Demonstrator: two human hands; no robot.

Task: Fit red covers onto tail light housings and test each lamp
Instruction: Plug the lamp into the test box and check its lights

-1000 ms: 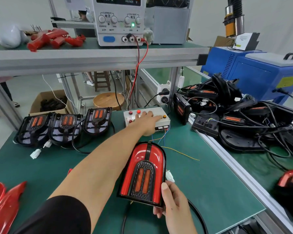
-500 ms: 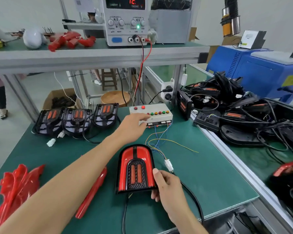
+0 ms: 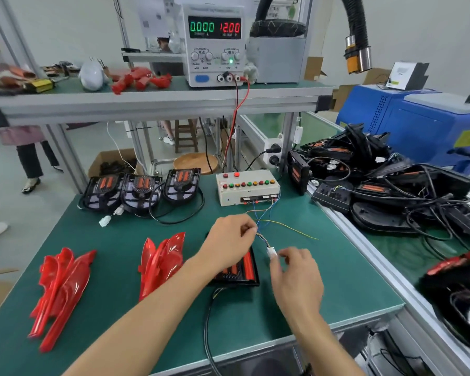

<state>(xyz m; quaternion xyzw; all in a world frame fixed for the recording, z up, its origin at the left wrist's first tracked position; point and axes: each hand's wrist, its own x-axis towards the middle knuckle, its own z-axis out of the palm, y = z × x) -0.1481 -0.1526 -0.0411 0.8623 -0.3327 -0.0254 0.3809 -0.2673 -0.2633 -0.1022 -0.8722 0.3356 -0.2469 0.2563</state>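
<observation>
Head view: left hand [image 3: 229,241] pinches the thin wires [image 3: 261,234] leading from the test box [image 3: 247,189] beyond it. Right hand [image 3: 296,275] pinches the white connector [image 3: 271,251] at its fingertips (slightly blurred). Covered tail light [image 3: 244,270] lies under the left wrist. Loose red covers [image 3: 160,263] rest left of the left forearm.

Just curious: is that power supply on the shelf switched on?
On. The power supply display is lit, reading 12.00 volts and 0.000 amps, with a green lamp glowing.
</observation>
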